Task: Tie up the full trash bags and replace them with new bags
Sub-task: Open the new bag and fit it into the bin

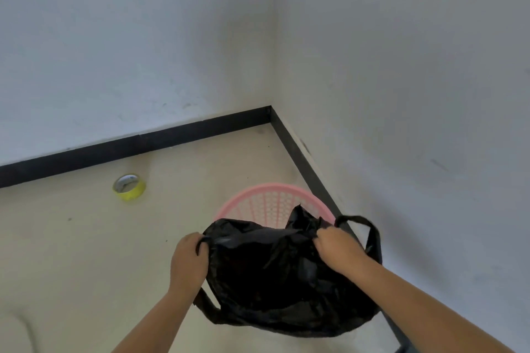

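- Two bare forearms reach in from the bottom edge, toward a room corner.
- Left hand (187, 259): fingers curled tight on the left edge of a black plastic bag (275, 275), at a handle loop.
- Right hand (338, 248): closed on bunched plastic at the bag's upper right edge.
- Bag held between the two hands, above the floor (86, 252), mouth partly spread. One handle loop arcs free just right of the right hand; another hangs below the left wrist.
- Contents of the bag: cannot tell, interior all dark.
- Just behind the bag, a pink perforated basket (269, 200) stands on the floor; its near half is hidden by the bag. Its right rim sits near the dark baseboard (200, 129).
- Farther left, well apart from the basket: a roll of yellow tape (129, 187), lying on the floor near the baseboard.
- Beyond: two pale, scuffed walls meeting at the corner.
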A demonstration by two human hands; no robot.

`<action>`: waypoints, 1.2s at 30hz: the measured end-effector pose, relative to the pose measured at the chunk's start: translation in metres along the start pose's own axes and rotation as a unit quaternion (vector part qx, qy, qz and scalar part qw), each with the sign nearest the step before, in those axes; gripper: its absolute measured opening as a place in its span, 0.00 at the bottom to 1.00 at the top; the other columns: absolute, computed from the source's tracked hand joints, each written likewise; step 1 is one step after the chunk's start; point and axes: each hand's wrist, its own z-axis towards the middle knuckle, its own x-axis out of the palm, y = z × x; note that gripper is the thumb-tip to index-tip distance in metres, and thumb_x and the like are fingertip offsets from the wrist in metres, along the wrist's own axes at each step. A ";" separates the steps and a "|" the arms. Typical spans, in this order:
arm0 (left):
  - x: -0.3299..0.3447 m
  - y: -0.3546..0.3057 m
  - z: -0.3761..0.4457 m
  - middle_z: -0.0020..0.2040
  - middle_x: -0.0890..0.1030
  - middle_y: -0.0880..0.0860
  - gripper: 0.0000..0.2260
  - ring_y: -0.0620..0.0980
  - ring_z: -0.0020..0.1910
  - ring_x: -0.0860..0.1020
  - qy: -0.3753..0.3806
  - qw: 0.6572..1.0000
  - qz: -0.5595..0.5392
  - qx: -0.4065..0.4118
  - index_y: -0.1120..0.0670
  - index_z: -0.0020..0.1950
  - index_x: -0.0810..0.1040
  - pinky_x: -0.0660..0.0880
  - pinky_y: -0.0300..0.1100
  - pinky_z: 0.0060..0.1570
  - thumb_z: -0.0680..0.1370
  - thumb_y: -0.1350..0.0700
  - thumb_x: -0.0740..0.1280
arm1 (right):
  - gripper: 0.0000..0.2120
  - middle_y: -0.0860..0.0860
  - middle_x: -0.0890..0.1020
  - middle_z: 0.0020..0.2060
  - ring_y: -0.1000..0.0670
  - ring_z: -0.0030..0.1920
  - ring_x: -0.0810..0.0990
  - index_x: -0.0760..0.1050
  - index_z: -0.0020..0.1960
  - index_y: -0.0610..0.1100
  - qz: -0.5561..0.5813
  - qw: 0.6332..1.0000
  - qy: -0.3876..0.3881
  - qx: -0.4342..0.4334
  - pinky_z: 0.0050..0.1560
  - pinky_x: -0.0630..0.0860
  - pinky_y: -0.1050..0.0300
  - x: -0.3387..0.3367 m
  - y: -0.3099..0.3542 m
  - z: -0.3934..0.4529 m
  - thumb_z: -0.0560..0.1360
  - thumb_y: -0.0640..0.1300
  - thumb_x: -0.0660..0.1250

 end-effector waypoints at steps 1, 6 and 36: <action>0.001 0.000 0.002 0.35 0.74 0.53 0.12 0.56 0.41 0.73 0.003 1.000 0.003 0.011 0.55 0.34 0.71 0.64 0.41 0.35 0.76 0.66 0.57 | 0.17 0.40 0.73 0.47 0.43 0.47 0.73 0.65 0.34 0.39 0.034 0.999 0.037 0.009 0.40 0.64 0.54 0.006 0.008 0.001 0.80 0.38 0.48; -0.002 -0.001 0.004 0.37 0.76 0.59 0.10 0.58 0.41 0.73 0.009 1.000 -0.004 0.011 0.63 0.38 0.73 0.65 0.39 0.36 0.77 0.67 0.56 | 0.20 0.42 0.69 0.65 0.43 0.65 0.68 0.61 0.69 0.37 0.251 0.953 0.160 0.059 0.61 0.65 0.55 0.037 0.027 0.041 0.82 0.46 0.44; 0.023 -0.005 0.041 0.49 0.80 0.61 0.15 0.59 0.52 0.76 0.131 0.952 0.272 0.044 0.54 0.36 0.63 0.69 0.45 0.45 0.81 0.51 0.50 | 0.14 0.40 0.72 0.43 0.42 0.48 0.74 0.66 0.41 0.37 0.362 0.922 -0.008 0.135 0.43 0.63 0.57 0.035 -0.060 0.040 0.80 0.44 0.52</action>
